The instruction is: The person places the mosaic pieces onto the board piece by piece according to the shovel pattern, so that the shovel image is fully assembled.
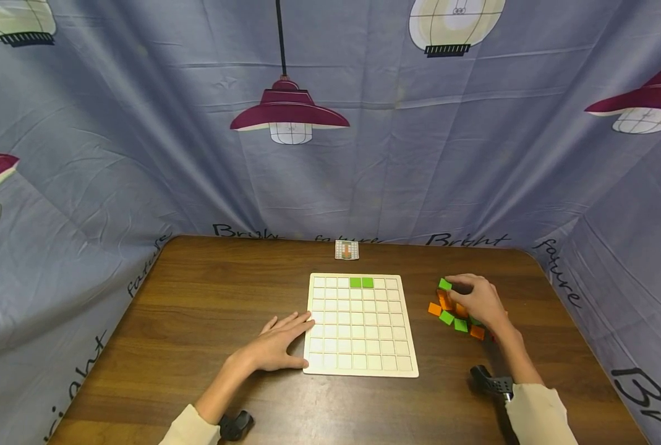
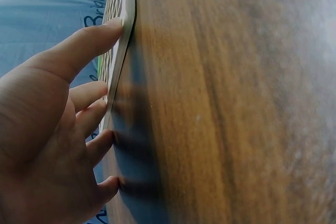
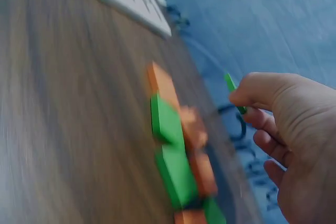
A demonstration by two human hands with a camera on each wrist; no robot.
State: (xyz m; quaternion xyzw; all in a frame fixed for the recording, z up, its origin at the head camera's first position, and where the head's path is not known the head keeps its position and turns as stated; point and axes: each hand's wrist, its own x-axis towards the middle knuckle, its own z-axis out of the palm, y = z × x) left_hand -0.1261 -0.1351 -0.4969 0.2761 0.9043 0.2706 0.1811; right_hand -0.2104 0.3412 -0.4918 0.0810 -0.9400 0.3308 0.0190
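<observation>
Right hand, head view: right hand [image 1: 479, 301], right of the board; thumb and fingers pinched together on one green tile.
Held tile, head view: held tile [image 1: 444, 284] at the fingertips, above the far side of the pile.
Pile, head view: pile [image 1: 460, 325] of loose green and orange tiles, partly hidden by the right hand; count not certain.
Board, head view: board [image 1: 358, 331], pale, gridded, flat on the table [image 1: 196, 296]; nearly square, rows running left to right, columns near to far, no marked long axis.
Set tiles, head view: two green set tiles [image 1: 355, 282], side by side in the far row.
Card, head view: small patterned card [image 1: 347, 250], just beyond the far edge of the board.
Left hand, head view: left hand [image 1: 279, 343], fingers spread, at the left edge of the board; grips no tile.
Left hand, left wrist view: thumb touching the board's edge, fingertips along it, apart from one another; whether each one touches, cannot tell.
Held tile, right wrist view: clamped between thumb and finger, clear of the pile; nearly edge-on, its face tipped well off level; square, so no long axis, no evident front.
Step in hand, as judged: picking a tile from the pile while the board is steadied.
Next move, as judged: calls for a firm pinch, a leftward carry and levelling of the face.
</observation>
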